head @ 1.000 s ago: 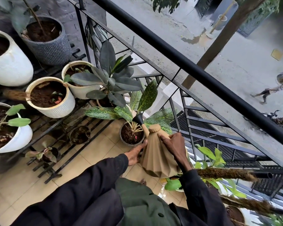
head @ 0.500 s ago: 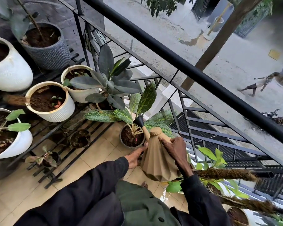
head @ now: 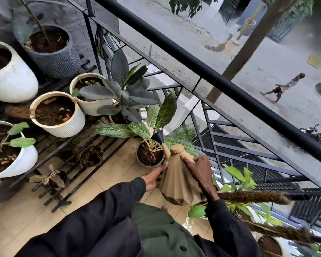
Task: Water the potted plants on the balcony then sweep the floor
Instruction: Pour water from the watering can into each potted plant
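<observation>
Right hand (head: 198, 169) grips the watering can (head: 180, 184) by its handle. Left hand (head: 154, 178), fingers nearly straight, rests against its side. Spout (head: 158, 138) tilts over the small dark pot (head: 139, 160).

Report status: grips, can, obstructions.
Right grip holds watering can handle, left grip rests on its side. Spout over small dark pot. Variegated leaves crowd spout.

The can (head: 180, 182) is matt tan plastic with ridged facets; its rose (head: 158, 138) is black and faintly glossy. At one o'clock the rail (head: 211, 75) is smooth black metal, like the rack (head: 78, 175) at eight. The ribbed pot (head: 63, 130) at nine looks matt ceramic, the grey pot (head: 56, 62) at ten rough and woven. The tiles (head: 26, 216) are smooth and beige, the sleeve (head: 100, 210) dark matt cloth.
</observation>
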